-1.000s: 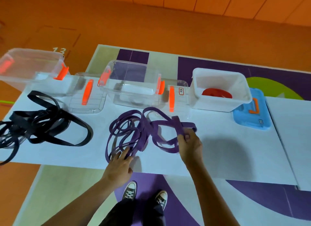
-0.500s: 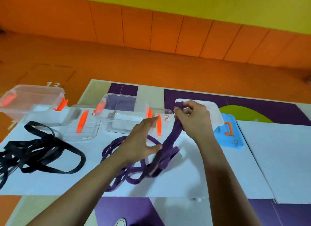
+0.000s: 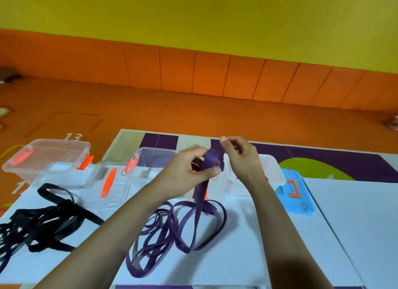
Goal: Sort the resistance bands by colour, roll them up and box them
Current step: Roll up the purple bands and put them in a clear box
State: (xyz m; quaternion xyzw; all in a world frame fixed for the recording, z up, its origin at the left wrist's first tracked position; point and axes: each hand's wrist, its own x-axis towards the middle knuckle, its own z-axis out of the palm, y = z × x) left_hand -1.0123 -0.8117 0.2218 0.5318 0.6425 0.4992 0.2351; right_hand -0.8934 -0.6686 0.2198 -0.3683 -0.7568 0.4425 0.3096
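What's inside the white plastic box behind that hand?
Only a small red patch shows in the white plastic box beside the wrist. The right hand and forearm cover most of its inside, so what the red is cannot be told.

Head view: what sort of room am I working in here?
Probably a children's play or gym room: padded orange wall panels, an orange floor marked with a number 13, and purple-and-green floor mats.
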